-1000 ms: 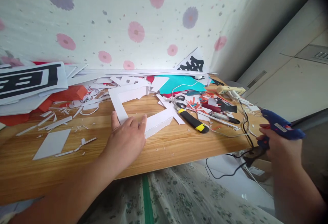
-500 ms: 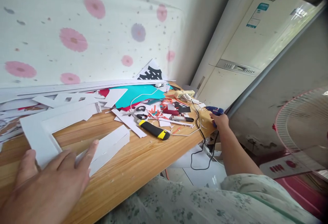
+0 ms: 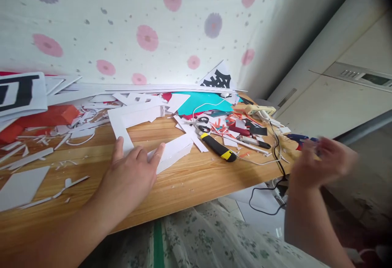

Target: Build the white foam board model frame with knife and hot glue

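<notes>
The left hand lies flat, fingers spread, pressing the near corner of the white frame onto the table; the frame's open rectangle runs away from it toward the wall. The right hand, blurred and empty with fingers loosely open, hovers off the table's right edge, just beside the blue glue gun, which lies beyond its fingertips, long axis left to right.
</notes>
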{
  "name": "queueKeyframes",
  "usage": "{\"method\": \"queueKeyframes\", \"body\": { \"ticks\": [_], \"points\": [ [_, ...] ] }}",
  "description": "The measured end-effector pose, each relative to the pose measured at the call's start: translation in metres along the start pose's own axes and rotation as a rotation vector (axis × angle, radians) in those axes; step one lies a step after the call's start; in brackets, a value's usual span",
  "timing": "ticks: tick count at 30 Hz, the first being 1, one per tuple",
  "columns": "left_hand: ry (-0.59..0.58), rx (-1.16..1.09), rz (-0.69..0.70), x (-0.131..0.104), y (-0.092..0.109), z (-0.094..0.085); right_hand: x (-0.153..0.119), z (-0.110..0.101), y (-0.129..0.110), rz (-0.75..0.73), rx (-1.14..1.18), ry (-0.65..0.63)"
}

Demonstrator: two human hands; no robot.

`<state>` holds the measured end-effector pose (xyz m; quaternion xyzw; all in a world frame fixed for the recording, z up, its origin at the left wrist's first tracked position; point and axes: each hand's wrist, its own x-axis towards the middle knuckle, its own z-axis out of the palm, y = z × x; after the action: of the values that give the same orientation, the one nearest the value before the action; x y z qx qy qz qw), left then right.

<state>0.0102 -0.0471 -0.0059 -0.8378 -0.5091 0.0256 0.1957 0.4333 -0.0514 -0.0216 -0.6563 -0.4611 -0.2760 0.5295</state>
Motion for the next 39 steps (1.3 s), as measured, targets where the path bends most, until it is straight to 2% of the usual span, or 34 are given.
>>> {"method": "queueKeyframes", "body": {
  "ticks": [1, 2, 5, 7, 10, 12, 16, 25, 28, 31, 34, 39],
  "points": [
    [-0.003, 0.001, 0.0, 0.0, 0.0, 0.0, -0.009, 0.01, -0.027, -0.233, 0.136, -0.112],
    [-0.004, -0.001, 0.001, 0.0, 0.0, -0.001, -0.018, 0.021, -0.054, -0.448, 0.296, -0.331],
    [-0.005, -0.014, -0.005, 0.001, 0.001, -0.003, -0.039, 0.06, -0.122, -0.765, 0.458, -0.737],
    [-0.008, -0.023, -0.014, 0.002, 0.001, -0.005, -0.048, 0.081, -0.15, -0.869, 0.535, -0.9],
    [-0.012, -0.037, -0.024, 0.002, 0.002, -0.005, -0.057, 0.103, -0.168, -0.925, 0.618, -1.028],
    [-0.004, -0.051, -0.028, 0.001, 0.002, -0.004, -0.062, 0.111, -0.17, -0.931, 0.653, -1.047],
    [0.015, -0.065, -0.03, 0.0, 0.002, 0.001, -0.074, 0.118, -0.168, -0.882, 0.705, -1.003],
    [0.034, -0.039, 0.002, -0.003, 0.001, 0.006, -0.083, 0.115, -0.165, -0.873, 0.623, -0.928],
    [0.066, -0.058, 0.002, -0.005, 0.0, 0.01, -0.084, 0.114, -0.164, -0.881, 0.574, -0.941],
    [0.112, -0.146, 0.023, -0.013, -0.007, 0.012, -0.084, 0.112, -0.164, -0.879, 0.551, -0.944],
    [0.1, -0.247, 0.044, -0.027, -0.021, 0.01, -0.084, 0.111, -0.164, -0.882, 0.544, -0.92],
    [0.024, -0.363, -0.063, -0.052, -0.039, 0.007, -0.085, 0.109, -0.163, -0.884, 0.537, -0.855]
  ]
}}
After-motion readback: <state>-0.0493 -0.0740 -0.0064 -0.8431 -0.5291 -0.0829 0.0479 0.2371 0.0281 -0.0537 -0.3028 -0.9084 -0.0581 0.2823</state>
